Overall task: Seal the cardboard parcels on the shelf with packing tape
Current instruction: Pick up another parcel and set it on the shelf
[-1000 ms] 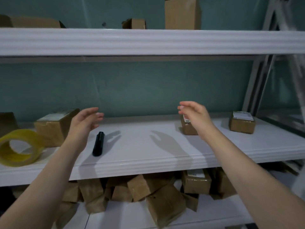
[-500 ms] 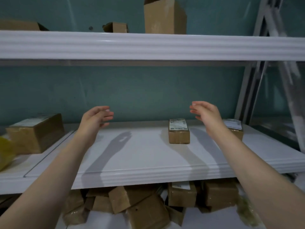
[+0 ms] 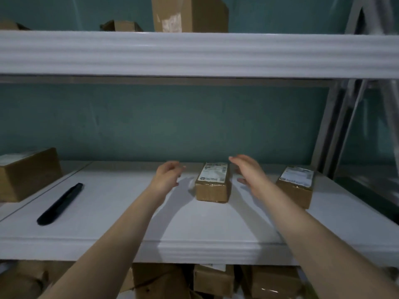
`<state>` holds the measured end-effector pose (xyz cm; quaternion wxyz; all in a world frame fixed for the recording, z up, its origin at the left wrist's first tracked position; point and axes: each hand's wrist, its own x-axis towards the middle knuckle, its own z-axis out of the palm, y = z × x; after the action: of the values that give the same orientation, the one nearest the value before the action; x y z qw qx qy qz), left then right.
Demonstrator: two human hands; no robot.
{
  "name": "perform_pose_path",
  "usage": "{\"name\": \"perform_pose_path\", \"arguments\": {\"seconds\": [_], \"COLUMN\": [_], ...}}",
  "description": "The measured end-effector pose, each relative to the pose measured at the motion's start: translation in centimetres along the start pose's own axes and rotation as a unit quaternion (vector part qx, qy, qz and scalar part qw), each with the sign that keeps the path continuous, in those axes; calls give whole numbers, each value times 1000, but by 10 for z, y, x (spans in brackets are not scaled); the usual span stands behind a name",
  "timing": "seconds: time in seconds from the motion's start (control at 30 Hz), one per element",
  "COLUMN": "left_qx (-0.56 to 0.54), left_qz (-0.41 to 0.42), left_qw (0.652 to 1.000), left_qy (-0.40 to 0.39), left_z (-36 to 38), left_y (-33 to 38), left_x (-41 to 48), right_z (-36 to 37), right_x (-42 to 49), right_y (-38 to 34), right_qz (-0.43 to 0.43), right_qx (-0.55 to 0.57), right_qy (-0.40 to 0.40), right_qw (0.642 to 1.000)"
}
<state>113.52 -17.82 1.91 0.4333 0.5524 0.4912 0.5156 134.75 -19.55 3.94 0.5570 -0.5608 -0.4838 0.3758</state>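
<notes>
A small cardboard parcel (image 3: 212, 184) with a white label on top lies near the back of the white middle shelf (image 3: 194, 229). My left hand (image 3: 167, 176) hovers just left of it, fingers loosely bent and holding nothing. My right hand (image 3: 248, 172) is close to the parcel's right side, fingers straight, apart from it. A second labelled parcel (image 3: 295, 186) sits further right. A larger box (image 3: 28, 173) stands at the far left. No tape roll is in view.
A black pen-shaped tool (image 3: 60, 203) lies on the shelf's left part. The upper shelf (image 3: 194, 52) carries several boxes, one tall (image 3: 190, 14). Several parcels (image 3: 213, 281) are piled on the shelf below. A metal ladder (image 3: 354, 104) leans at the right.
Both hands reached forward and down to either side of the middle parcel. The view shifted right and nearer, so the yellow tape roll left the frame.
</notes>
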Motion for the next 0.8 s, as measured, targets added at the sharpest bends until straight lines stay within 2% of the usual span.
{"name": "perform_pose_path", "arguments": {"seconds": [0.13,0.2,0.37,0.53,0.7,0.8], "left_qx": [36,53,11,-92,-169,-187], "left_qz": [-46,-71,-79,-31,48,91], "left_qw": [998,996,990,992,981,976], "left_qy": [-13,-30,-113,-84,-81,-67], "left_z": [27,36,42,1,-59,-83], "left_y": [-28,-52,-40,-33,-17,-12], "left_x": [26,49,44,37,21,6], "right_z": [18,30,62,97,127,133], "right_x": [14,19,21,5,-14,-28], "right_y": [24,33,39,22,-5,-16], "right_qz": [84,100,136,64,-26,-43], "right_qx": [67,58,142,214,275,300], "right_qy": [-38,-47,-6,6,-84,-110], "right_qw": [993,992,980,975,958,947]}}
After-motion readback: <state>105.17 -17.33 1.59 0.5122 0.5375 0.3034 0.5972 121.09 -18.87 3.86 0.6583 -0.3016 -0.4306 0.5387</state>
